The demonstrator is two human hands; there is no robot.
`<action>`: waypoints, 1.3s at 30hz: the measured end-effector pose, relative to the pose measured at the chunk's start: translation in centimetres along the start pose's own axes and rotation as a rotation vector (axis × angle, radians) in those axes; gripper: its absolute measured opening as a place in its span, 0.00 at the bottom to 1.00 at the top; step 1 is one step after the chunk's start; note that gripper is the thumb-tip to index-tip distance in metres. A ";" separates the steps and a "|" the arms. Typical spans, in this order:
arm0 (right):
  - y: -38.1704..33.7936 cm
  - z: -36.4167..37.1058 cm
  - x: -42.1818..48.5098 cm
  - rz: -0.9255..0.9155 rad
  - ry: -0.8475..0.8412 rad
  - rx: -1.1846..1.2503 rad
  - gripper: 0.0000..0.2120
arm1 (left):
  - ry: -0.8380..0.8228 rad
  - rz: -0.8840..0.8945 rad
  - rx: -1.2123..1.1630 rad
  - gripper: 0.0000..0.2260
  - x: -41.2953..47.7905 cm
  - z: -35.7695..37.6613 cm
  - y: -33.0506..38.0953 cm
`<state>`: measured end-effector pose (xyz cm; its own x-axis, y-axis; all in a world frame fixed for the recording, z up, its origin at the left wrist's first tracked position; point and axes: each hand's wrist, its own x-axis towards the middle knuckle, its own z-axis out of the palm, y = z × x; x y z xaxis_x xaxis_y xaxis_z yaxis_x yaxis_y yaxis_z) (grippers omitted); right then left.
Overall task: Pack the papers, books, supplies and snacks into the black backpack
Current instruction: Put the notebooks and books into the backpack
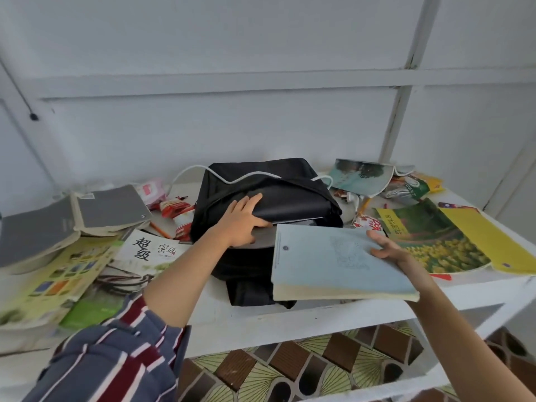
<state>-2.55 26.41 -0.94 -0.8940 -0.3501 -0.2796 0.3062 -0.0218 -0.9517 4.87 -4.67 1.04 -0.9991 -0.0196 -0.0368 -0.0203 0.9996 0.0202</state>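
The black backpack (278, 195) lies in the middle of the white table (319, 314). My left hand (242, 220) grips the upper flap at its opening, thumb under the fabric, and lifts it. A grey item shows inside the gap. My right hand (387, 245) holds a thick pale blue book (333, 262) by its right edge, flat, with its far edge just at the opening. Grey notebooks (110, 208) lie at the left, a white book with black characters (150, 248) beside my left forearm. Red snack packets (177, 210) lie left of the bag.
A green and yellow flower booklet (435, 236) and a yellow folder (487, 236) lie at the right. A teal book (362, 174) and snack bags (409, 187) sit behind them. Leaflets (58, 274) cover the left front. A white cord (246, 177) runs over the bag.
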 end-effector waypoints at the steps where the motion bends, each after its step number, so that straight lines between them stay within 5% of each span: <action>1: 0.1 0.2 -0.2 -0.011 -0.030 0.010 0.23 | 0.006 0.000 0.001 0.25 0.3 -0.2 -0.2; 4: 0.1 1.1 -1.3 -0.024 -0.123 0.195 0.15 | 0.056 0.022 -0.076 0.24 1.2 -1.4 -0.7; 16: 1.4 8.1 0.1 -0.225 0.200 0.434 0.12 | 0.228 -0.024 -0.458 0.16 1.4 -5.0 -0.6; 19: 2.6 11.2 1.1 -0.200 0.147 0.243 0.10 | 0.230 -0.035 -0.463 0.15 1.5 -5.0 -0.6; 23: 1.2 10.9 2.1 0.042 -0.173 -0.213 0.34 | 0.246 -0.040 -0.477 0.15 1.7 -5.0 -0.7; 26: -1.8 8.9 1.4 0.073 -0.310 -0.670 0.39 | 0.236 -0.051 -0.495 0.15 1.8 -5.0 -1.1; 29: -3.4 8.0 1.8 -0.288 -0.156 -1.197 0.31 | 0.229 -0.041 -0.500 0.15 1.8 -4.8 -1.3; 31: -3.4 8.4 2.2 -0.462 -0.218 -1.396 0.28 | 0.231 -0.030 -0.523 0.16 1.8 -4.7 -1.3; 35: -1.0 8.8 4.6 -0.567 -0.376 -1.497 0.20 | 0.233 0.003 -0.527 0.18 1.8 -4.8 -1.4; 39: 0.0 8.9 7.0 -0.741 -0.231 -1.345 0.10 | 0.211 0.006 -0.546 0.19 1.9 -4.7 -1.7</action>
<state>-5.92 15.59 -1.78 -0.6007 -0.7759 0.1927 -0.7879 0.5337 -0.3071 2.88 -6.52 5.60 -0.9837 -0.0737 0.1637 0.0255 0.8453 0.5337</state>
